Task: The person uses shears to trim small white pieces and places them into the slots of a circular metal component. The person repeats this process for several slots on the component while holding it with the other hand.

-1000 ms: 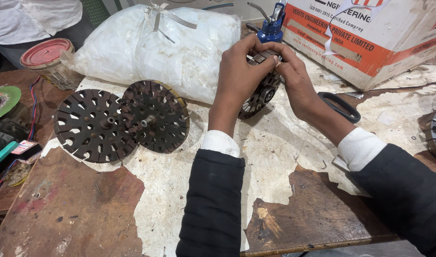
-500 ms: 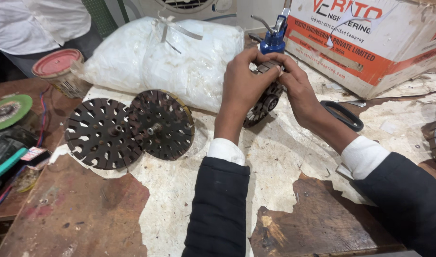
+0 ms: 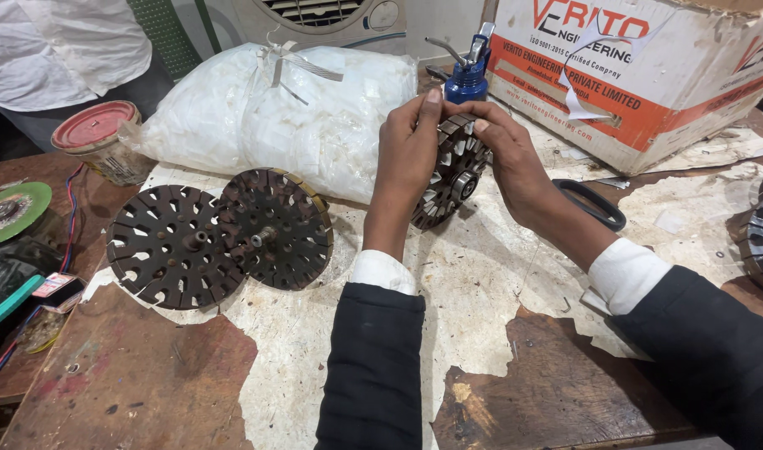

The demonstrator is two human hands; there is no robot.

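A dark round slotted metal core (image 3: pixel 452 171) stands tilted on its edge on the paper-covered table (image 3: pixel 515 275). My left hand (image 3: pixel 406 150) grips its left rim, fingers reaching over the top. My right hand (image 3: pixel 506 154) holds its upper right rim, thumb and fingers pinching near the top slots. Two more slotted metal cores lie flat to the left: one (image 3: pixel 169 246) and one (image 3: pixel 273 227) overlapping it, each with a short shaft at the centre.
A big white plastic bag (image 3: pixel 273 117) lies behind the cores. A blue oil can (image 3: pixel 467 79) and an orange-and-white cardboard box (image 3: pixel 648 75) stand at the back right. A red-lidded jar (image 3: pixel 94 133), a green disc (image 3: pixel 11 208) and another person's white shirt (image 3: pixel 57 42) are at the left.
Both hands stay on the upright core, working at its top rim. The view has shifted slightly, so everything sits a bit lower and further right in frame.
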